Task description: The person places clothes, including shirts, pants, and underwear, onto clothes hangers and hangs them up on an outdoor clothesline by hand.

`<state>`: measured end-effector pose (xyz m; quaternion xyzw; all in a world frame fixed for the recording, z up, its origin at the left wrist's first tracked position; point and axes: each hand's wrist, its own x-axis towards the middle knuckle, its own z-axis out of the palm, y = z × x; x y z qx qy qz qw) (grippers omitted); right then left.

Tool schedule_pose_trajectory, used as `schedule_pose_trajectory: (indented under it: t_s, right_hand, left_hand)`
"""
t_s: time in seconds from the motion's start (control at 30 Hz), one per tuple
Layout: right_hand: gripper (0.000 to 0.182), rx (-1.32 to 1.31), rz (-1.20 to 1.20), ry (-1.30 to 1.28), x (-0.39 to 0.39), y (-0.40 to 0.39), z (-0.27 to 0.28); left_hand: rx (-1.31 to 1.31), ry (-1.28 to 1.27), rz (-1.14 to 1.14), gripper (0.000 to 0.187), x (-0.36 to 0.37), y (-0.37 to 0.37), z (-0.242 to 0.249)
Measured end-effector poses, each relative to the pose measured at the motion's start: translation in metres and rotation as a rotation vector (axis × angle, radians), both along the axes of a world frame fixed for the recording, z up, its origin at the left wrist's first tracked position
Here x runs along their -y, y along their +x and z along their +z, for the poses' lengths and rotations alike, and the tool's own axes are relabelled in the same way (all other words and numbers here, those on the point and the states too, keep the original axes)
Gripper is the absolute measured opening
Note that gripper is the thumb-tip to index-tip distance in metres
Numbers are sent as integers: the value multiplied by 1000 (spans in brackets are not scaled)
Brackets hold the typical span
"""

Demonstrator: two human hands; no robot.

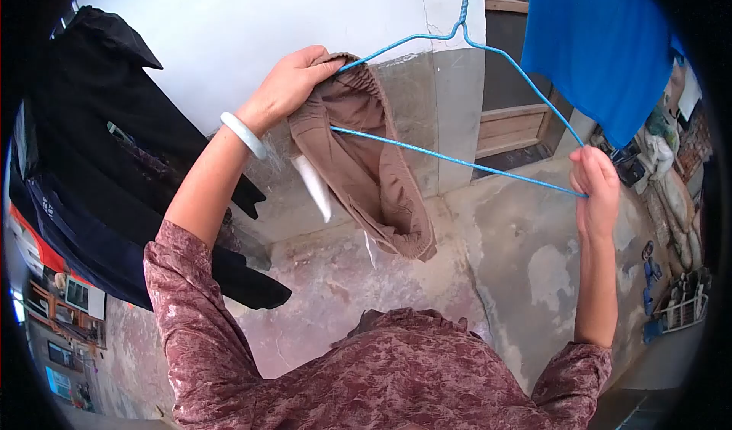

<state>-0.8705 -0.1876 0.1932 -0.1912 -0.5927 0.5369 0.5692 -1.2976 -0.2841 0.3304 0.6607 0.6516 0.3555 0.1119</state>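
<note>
On blue hanger (pixel 462 156), brown elasticated garment (pixel 362 148)

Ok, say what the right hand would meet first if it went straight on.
Probably the hanging blue cloth: the right hand, gripping the blue hanger, points up toward it, though depth is unclear here.

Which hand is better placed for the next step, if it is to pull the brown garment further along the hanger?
Probably the left hand: it already grips the brown garment at the waistband. The right hand holds the hanger's other corner, away from the cloth.
</note>
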Motion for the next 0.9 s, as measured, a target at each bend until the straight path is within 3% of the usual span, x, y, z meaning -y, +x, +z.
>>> schedule_pose_trajectory:
  t_s: [0.03, 0.1, 0.13, 0.2, 0.23, 0.27, 0.3, 0.4, 0.43, 0.5, 0.63, 0.77, 0.83, 0.9]
  right_hand:
    - [27, -1, 1, -6, -9, -8, -9]
    - [38, -498, 236, -160, -18, -28, -23]
    - [49, -629, 112, -332, -8, -44, -25]
    - [50, -631, 172, -460, 6, -64, -70]
    - [50, -447, 224, -418, 12, -82, -109]
    - [50, -85, 117, -481, 40, -110, -117]
    - [50, 155, 200, -299, 62, -133, -136]
    - [42, 612, 585, -363, 91, -183, -170]
    - [42, 603, 573, -361, 88, -184, -174]
    - [37, 407, 467, -637, 70, -181, -172]
    - [29, 126, 282, -750, 43, -140, -132]
    - [28, 96, 212, -678, 43, -121, -100]
    - [24, 134, 246, -652, 43, -111, -92]
    - [21, 150, 249, -608, 48, -102, -83]
  left_hand:
    - [-1, -6, 1, 25, 1, -5, -1]
    - [213, -75, 96, 21, 12, 5, 7]
    - [217, -81, 95, 21, 15, 7, 8]
    - [293, -38, 182, 20, 20, 12, 9]
    - [294, -31, 183, 20, 23, 12, 10]
    - [258, -37, 211, 21, 26, 12, 11]
    - [215, -45, 235, 21, 28, 13, 13]
    - [219, -71, 216, 23, 35, 13, 10]
    - [212, -69, 202, 23, 41, 10, 9]
    - [23, -87, 240, 24, 58, -5, 11]
    - [90, 92, 155, 36, 103, -27, -2]
    - [63, 160, 93, 34, 134, -53, -28]
    - [42, 195, 196, 33, 146, -54, -37]
    - [-144, 244, 347, 35, 157, -41, -39]
